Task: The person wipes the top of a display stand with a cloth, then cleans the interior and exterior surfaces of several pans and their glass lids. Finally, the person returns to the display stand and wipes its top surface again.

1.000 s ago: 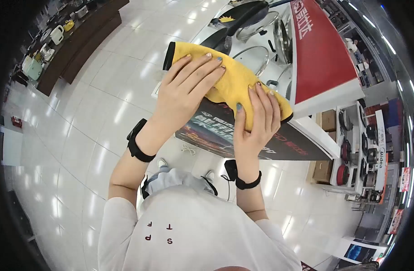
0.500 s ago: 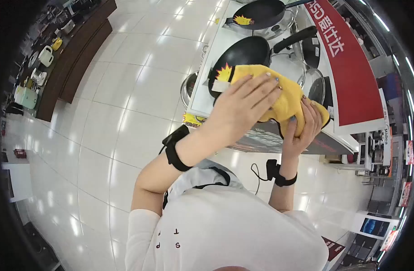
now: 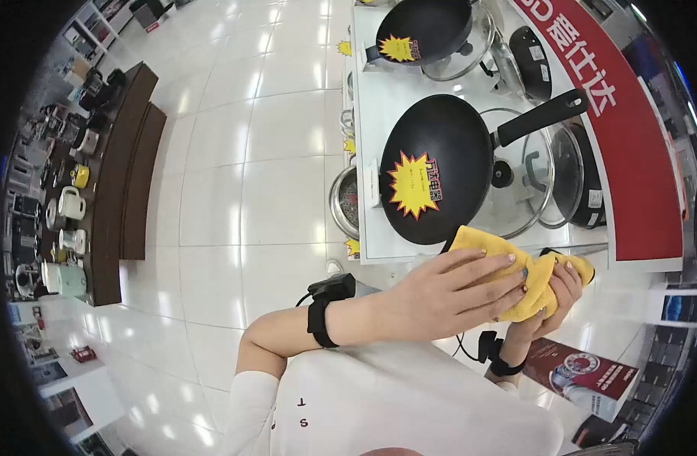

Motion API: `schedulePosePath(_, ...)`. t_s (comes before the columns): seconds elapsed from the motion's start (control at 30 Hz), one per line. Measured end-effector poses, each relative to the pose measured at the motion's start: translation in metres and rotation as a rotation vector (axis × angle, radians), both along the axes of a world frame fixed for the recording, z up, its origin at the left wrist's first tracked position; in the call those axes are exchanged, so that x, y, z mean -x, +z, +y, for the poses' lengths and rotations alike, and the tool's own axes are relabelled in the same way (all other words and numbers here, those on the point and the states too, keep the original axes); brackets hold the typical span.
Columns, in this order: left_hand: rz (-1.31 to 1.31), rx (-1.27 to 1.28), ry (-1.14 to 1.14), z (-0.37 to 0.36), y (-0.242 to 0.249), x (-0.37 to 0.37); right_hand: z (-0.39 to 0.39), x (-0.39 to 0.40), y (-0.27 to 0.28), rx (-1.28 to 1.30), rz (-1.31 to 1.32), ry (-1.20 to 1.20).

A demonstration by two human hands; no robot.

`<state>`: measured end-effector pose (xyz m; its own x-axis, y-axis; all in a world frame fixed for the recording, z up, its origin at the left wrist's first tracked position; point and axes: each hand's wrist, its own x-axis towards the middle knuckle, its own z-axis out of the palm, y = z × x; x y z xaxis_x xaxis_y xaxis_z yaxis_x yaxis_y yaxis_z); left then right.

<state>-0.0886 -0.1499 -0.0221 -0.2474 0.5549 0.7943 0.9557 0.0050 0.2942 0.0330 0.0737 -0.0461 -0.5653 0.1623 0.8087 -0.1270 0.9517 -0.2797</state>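
A yellow cloth with a dark edge is bunched between my two hands, just off the near edge of the display table. My left hand lies over its left part with the fingers pressed together on it. My right hand has its fingers wrapped round the right part of the cloth. Just beyond the cloth, a black frying pan with a yellow starburst label rests on the white table, its handle pointing to the upper right. A glass lid is partly under the pan.
Another black pan sits farther back. A red sign runs along the table's right side. A steel pot stands left of the table. Across the tiled floor, a brown shelf holds small appliances. A red poster is at lower right.
Both hands and the cloth have come off the pan toward me and to the right, uncovering the pan and its label. The cloth looks more bunched. The view has also shifted.
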Motion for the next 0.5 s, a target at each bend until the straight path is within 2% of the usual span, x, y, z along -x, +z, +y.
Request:
schedulePosePath(0.13, -0.015, 0.022, -0.207, -0.007, 0.002, 0.033, -0.016, 0.004, -0.004, 0.058, 0.056, -0.084)
schedulePosePath(0.27, 0.104, 0.011, -0.328, 0.001, 0.006, 0.056, -0.031, 0.008, 0.0, 0.124, 0.056, -0.163)
schedulePosePath(0.4, 0.086, -0.094, -0.439, 0.012, 0.003, 0.071, -0.06, -0.006, 0.021, 0.172, -0.129, -0.301)
schedulePosePath(0.5, 0.062, -0.103, -0.552, 0.015, 0.0, 0.089, -0.089, -0.008, 0.026, 0.215, -0.139, -0.387)
